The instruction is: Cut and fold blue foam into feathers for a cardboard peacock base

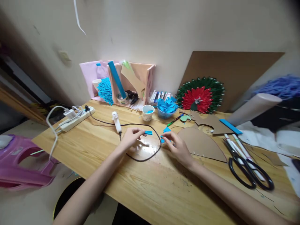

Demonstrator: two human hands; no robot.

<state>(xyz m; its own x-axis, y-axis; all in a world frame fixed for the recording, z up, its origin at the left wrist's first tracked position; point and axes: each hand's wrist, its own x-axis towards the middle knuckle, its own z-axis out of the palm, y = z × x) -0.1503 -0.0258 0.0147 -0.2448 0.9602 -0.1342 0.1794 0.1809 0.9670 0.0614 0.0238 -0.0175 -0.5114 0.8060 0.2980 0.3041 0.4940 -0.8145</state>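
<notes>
My left hand pinches a small folded blue paper strip just above the wooden table. My right hand rests on the table to the right of it, fingers curled around another small blue paper piece. A white glue gun lies just left of and beyond my left hand, and its black cord loops around both hands. A half-round brown cardboard piece lies directly right of my right hand.
Black scissors and white pens lie at the right. A paper cup, a bowl of blue paper pieces, a red-green paper fan peacock and a pink box stand at the back. A power strip sits left; a pink stool stands beside the table.
</notes>
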